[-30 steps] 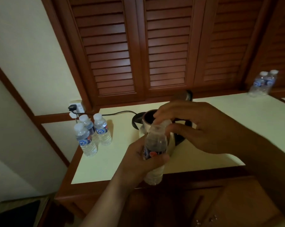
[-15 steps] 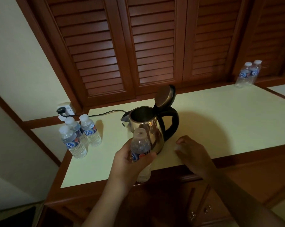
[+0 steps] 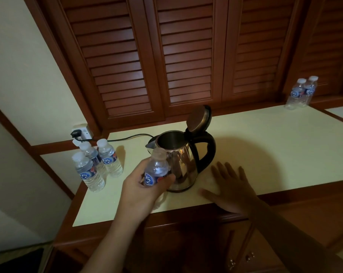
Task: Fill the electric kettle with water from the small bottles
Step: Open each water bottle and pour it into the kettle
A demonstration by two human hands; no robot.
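Observation:
A shiny steel electric kettle (image 3: 183, 164) with a black handle stands on the pale counter (image 3: 265, 146), its lid tipped up and open. My left hand (image 3: 141, 192) grips a small clear water bottle (image 3: 156, 170) with a blue label, held just in front of the kettle with its neck tilted toward the rim. Whether a cap is on it is unclear. My right hand (image 3: 229, 188) lies flat on the counter to the right of the kettle, fingers spread, holding nothing.
Three capped small bottles (image 3: 96, 164) stand at the counter's left end near a wall socket (image 3: 81, 133) with the kettle's cord (image 3: 127, 137). Two more bottles (image 3: 302, 92) stand at the far right. Louvred wooden doors (image 3: 186, 56) rise behind; cabinet doors lie below.
My right hand left the bottle's top, dropped to the counter and now lies flat with fingers spread. The bottle in my left hand moved up toward the kettle's rim.

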